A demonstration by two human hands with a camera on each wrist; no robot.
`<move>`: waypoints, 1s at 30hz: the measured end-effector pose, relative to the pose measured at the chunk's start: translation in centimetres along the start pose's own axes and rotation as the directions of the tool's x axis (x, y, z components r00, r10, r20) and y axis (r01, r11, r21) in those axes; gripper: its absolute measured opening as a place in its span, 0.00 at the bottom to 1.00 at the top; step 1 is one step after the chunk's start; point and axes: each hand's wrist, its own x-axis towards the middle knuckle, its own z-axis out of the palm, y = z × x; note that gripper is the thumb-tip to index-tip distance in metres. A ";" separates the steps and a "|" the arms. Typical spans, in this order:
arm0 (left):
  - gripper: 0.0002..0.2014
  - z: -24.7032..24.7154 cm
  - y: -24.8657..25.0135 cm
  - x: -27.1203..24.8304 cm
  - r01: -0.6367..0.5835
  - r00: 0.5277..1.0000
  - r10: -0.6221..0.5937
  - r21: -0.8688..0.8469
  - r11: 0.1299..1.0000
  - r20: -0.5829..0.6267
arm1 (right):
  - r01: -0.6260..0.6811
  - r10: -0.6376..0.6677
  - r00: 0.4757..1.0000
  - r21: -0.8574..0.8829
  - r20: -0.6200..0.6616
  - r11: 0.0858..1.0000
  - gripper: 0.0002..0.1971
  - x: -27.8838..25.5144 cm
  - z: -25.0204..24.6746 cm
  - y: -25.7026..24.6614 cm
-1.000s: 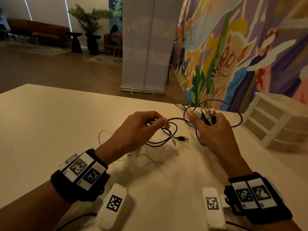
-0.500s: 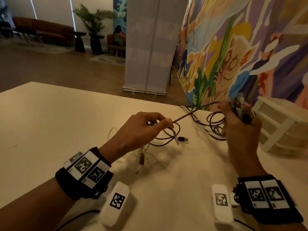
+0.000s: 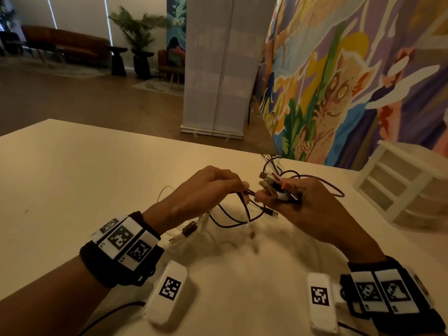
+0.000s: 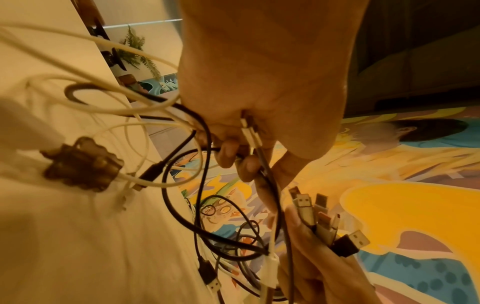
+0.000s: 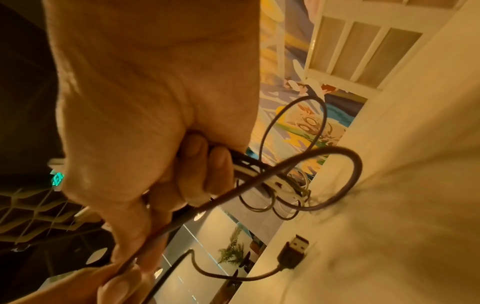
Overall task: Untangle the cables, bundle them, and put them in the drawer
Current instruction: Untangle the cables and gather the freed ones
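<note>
Dark and white cables (image 3: pixel 232 214) hang tangled at frame centre, because the right hand (image 3: pixel 308 204) clamps the gathered plug ends (image 3: pixel 276 187) as one bunch while the left hand (image 3: pixel 203 190) pinches one dark strand to free it, the drawer unit (image 3: pixel 402 187) waiting at right.

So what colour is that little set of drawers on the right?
White. The drawer unit has a white frame with pale, translucent-looking drawer fronts; the head view shows it best.
</note>
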 end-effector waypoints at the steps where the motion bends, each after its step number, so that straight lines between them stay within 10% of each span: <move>1: 0.15 0.0 0.0 0.0 -0.005 1.000 0.005 -0.027 1.000 -0.002 | 0.013 -0.012 1.000 0.022 -0.005 1.000 0.16 0.0 -0.1 0.1; 6: 0.21 -0.5 -0.2 0.1 -0.092 0.990 0.089 -0.013 0.996 -0.111 | -0.101 0.179 0.927 0.241 -0.330 0.965 0.12 0.5 -1.5 0.7; 14: 0.22 -1.3 -1.1 0.5 -0.183 0.940 0.160 -0.050 0.982 -0.301 | -0.254 0.338 0.883 0.275 -0.324 0.927 0.15 0.9 -1.2 0.4; 20: 0.21 -1.8 -0.8 0.5 -0.169 0.933 0.097 -0.186 0.968 -0.346 | -0.257 0.261 0.963 0.497 0.063 0.828 0.15 -0.1 -2.3 0.1; 25: 0.22 -1.7 -0.7 0.4 -0.144 0.937 0.078 -0.173 0.974 -0.340 | -0.341 0.126 0.901 0.496 0.416 0.798 0.12 0.0 -3.6 0.7; 28: 0.19 -1.9 -0.7 0.4 -0.137 0.938 0.071 -0.177 0.975 -0.338 | -0.266 0.285 0.955 0.661 0.081 0.702 0.12 1.9 -3.3 1.9; 30: 0.18 -2.1 -0.7 0.4 -0.124 0.939 0.049 -0.200 0.972 -0.341 | -0.188 0.404 0.881 0.603 -0.245 0.775 0.16 2.9 -3.1 2.5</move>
